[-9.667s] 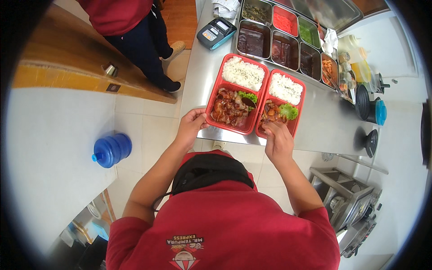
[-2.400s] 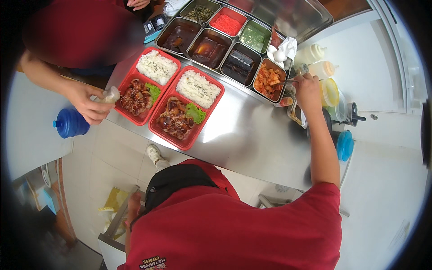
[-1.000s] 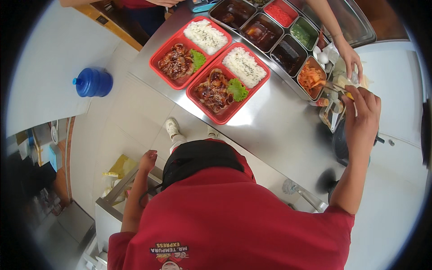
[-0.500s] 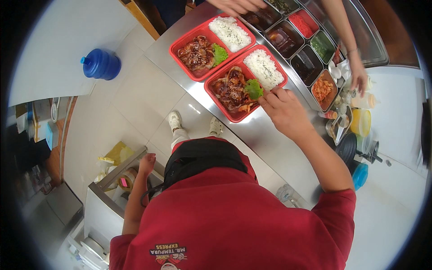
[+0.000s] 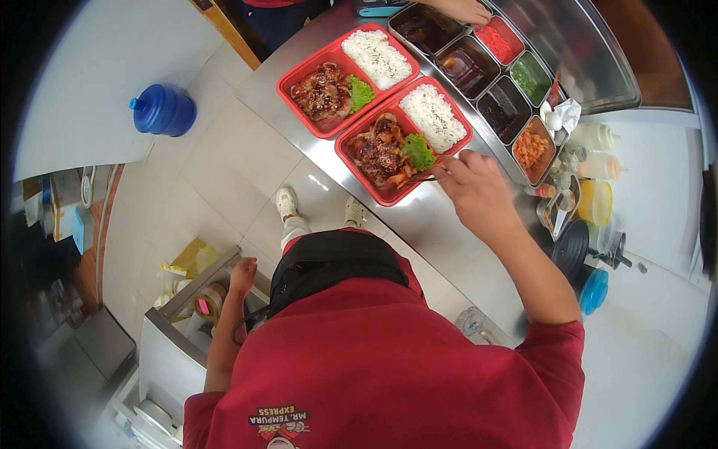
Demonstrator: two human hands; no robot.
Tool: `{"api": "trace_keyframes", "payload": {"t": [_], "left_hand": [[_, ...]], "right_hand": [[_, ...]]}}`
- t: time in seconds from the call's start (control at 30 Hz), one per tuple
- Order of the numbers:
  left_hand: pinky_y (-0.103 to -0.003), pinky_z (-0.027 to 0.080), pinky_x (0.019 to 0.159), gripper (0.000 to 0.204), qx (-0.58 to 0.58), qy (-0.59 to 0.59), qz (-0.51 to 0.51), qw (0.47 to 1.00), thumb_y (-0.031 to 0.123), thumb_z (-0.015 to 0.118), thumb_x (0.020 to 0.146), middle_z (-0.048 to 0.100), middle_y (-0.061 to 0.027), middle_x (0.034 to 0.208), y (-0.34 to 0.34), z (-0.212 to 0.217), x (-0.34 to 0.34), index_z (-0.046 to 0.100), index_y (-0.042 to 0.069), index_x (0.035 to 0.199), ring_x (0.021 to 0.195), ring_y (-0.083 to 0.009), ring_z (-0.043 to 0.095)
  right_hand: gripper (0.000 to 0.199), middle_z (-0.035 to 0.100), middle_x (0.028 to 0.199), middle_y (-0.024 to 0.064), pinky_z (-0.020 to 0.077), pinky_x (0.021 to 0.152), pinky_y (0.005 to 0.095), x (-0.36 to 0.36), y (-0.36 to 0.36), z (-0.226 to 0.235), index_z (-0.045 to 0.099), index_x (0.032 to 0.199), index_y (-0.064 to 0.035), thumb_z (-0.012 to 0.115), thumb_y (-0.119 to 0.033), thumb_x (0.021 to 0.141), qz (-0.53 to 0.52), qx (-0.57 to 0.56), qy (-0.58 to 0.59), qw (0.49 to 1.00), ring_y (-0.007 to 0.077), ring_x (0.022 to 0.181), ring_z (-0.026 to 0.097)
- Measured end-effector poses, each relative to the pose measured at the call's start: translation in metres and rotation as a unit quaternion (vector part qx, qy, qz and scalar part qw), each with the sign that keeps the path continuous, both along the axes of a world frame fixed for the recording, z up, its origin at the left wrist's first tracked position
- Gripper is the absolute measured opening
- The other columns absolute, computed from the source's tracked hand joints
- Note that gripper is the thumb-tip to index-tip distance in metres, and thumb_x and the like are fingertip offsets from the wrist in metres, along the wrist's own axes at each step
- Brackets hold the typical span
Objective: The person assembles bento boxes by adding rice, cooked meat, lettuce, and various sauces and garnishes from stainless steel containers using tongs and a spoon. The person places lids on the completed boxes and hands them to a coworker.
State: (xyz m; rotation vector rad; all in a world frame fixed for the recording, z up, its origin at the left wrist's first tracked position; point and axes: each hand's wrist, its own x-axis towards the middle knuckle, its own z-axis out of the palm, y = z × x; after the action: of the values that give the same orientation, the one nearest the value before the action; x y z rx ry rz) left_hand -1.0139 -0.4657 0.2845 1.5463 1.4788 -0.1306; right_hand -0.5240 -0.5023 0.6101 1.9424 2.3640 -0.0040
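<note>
My right hand (image 5: 477,191) is closed in a pinch on a thin dark utensil (image 5: 423,179), whose tip reaches the food at the near corner of the closer red bento box (image 5: 384,200). What kind of utensil it is, I cannot tell. That box holds glazed meat with sesame (image 5: 376,150), a green lettuce leaf (image 5: 418,152), some orange kimchi-like pieces and white rice (image 5: 432,118). A second red bento box (image 5: 287,81), filled much the same way, sits touching it on the far left. Down at my side, my left hand (image 5: 243,274) hangs with its fingers curled, nothing visible in it.
Metal pans of sauces, pink shreds (image 5: 495,43), chopped greens (image 5: 529,78) and orange kimchi (image 5: 529,150) line the steel counter (image 5: 441,217). A co-worker's hand (image 5: 465,10) is by the pink shreds. Bottles and a black lid (image 5: 571,247) stand right; a blue water jug (image 5: 166,110) is on the floor.
My right hand has drawn slightly back from the lettuce, and the thin utensil now shows. The co-worker's arm has left the right-hand pans; a hand is now by the pink shreds.
</note>
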Motion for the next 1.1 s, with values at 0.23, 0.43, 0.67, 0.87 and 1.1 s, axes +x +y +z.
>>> {"api": "trace_keyframes", "payload": {"t": [0.23,0.43,0.67,0.87,1.1], "left_hand": [[-0.032,0.046,0.076,0.023,0.016,-0.018,0.0,1.0,0.017,0.052,0.081,0.063,-0.012,0.092,0.017,-0.007,0.006,0.059,0.005,0.099,0.086,-0.0234,0.061],[-0.031,0.046,0.073,0.022,-0.018,-0.025,0.02,0.999,0.015,0.052,0.08,0.063,-0.0109,0.087,0.02,-0.009,0.012,0.06,0.004,0.097,0.081,-0.022,0.061],[-0.03,0.046,0.07,0.02,0.01,0.005,-0.049,0.999,0.015,0.053,0.079,0.063,-0.0111,0.083,0.03,-0.006,0.013,0.059,0.003,0.095,0.078,-0.0212,0.061],[-0.029,0.046,0.07,0.019,0.029,-0.023,-0.041,0.998,0.014,0.053,0.08,0.062,-0.0098,0.082,0.038,0.008,0.024,0.058,0.004,0.096,0.077,-0.019,0.06],[-0.029,0.046,0.071,0.019,-0.008,0.011,-0.033,0.999,0.013,0.052,0.081,0.062,-0.0092,0.083,0.038,0.015,0.029,0.059,0.004,0.096,0.078,-0.018,0.059]], "right_hand": [[0.026,0.053,0.092,0.002,0.0365,0.074,0.0316,0.004,-0.005,0.011,0.06,0.094,-0.0066,0.056,-0.009,0.069,-0.034,0.045,0.014,0.998,0.0192,0.09,0.047],[0.021,0.054,0.084,0.0069,0.038,0.069,0.0354,0.05,-0.05,0.073,0.062,0.09,-0.0076,0.061,-0.01,0.069,-0.233,0.139,-0.049,0.961,0.0244,0.08,0.049],[0.014,0.055,0.082,0.0094,0.0401,0.067,0.037,0.145,-0.065,-0.002,0.061,0.082,-0.0047,0.055,-0.011,0.071,-0.405,0.094,-0.264,0.87,0.0265,0.079,0.051],[0.012,0.056,0.078,0.0092,0.0403,0.066,0.0379,0.172,-0.076,-0.021,0.062,0.077,-0.0055,0.053,-0.012,0.073,-0.4,0.112,-0.24,0.877,0.0273,0.078,0.051],[0.013,0.056,0.078,0.0094,0.0404,0.066,0.0378,0.158,-0.087,0.024,0.065,0.079,-0.0092,0.059,-0.017,0.071,-0.439,0.146,-0.194,0.865,0.0278,0.078,0.051]]}}
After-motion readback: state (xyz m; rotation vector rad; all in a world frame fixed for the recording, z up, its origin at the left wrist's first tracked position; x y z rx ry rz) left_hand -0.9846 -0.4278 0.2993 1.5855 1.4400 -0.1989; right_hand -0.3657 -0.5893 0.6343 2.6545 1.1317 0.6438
